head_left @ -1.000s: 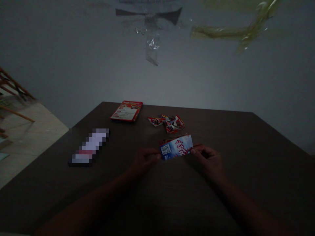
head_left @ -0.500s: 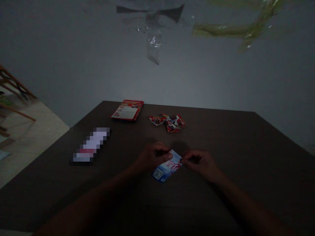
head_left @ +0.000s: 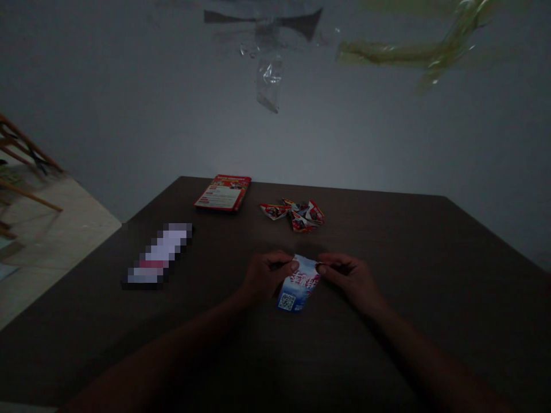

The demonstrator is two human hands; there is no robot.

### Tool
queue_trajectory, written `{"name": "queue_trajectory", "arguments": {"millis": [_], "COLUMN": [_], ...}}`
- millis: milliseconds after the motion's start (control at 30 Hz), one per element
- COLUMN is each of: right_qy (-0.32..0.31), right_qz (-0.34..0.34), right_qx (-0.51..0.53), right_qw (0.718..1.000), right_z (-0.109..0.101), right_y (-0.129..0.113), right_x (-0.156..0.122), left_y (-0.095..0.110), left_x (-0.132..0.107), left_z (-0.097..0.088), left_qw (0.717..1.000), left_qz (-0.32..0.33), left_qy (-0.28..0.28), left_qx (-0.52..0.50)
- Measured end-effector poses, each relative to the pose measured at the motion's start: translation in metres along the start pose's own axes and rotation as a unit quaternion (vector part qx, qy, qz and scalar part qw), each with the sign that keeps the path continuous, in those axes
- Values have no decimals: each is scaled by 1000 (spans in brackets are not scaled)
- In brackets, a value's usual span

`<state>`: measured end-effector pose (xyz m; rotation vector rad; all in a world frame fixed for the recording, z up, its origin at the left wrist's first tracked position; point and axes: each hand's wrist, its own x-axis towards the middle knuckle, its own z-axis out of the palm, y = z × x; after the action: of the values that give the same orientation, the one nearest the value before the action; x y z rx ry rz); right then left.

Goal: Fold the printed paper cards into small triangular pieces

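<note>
Between my hands is a blue and white paper card (head_left: 299, 287) with red lettering and a QR code at its lower left corner. My left hand (head_left: 269, 275) pinches its upper left edge between thumb and fingers. At the upper right corner, my right hand (head_left: 348, 275) grips it the same way, thumb on top. The card is held above the dark table, its lower end toward me. Beyond the hands lie several folded red and white paper pieces (head_left: 297, 215) in a small heap.
A stack of red and white printed cards (head_left: 224, 193) lies at the table's back left. A phone (head_left: 159, 255), its screen blurred out, rests on the left. The dark table (head_left: 408, 241) meets a grey wall (head_left: 344, 137) with tape on it. Wooden furniture (head_left: 30, 166) stands at far left.
The card has turned more upright, its lower end swinging to the right. My right hand has risen slightly. Both hands still hold the card.
</note>
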<state>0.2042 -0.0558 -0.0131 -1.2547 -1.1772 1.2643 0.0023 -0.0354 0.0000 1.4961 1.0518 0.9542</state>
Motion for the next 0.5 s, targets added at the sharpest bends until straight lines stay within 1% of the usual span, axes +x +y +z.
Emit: {"name": "queue_trajectory", "arguments": {"millis": [133, 300, 400, 500], "right_qy": [-30, -22, -28, -30], "right_qz": [31, 31, 36, 30], "right_qx": [42, 31, 24, 31], "right_qw": [998, 999, 999, 999], "right_z": [1, 3, 4, 4], "right_y": [4, 4, 2, 2], "right_x": [1, 0, -1, -1], "left_y": [0, 2, 1, 0], "left_x": [-3, -2, -1, -1], "left_z": [2, 4, 4, 3], "left_qw": [999, 997, 997, 997], "left_qz": [-19, -45, -48, -38], "left_qy": [12, 33, 46, 41], "left_qx": [-35, -47, -49, -44]}}
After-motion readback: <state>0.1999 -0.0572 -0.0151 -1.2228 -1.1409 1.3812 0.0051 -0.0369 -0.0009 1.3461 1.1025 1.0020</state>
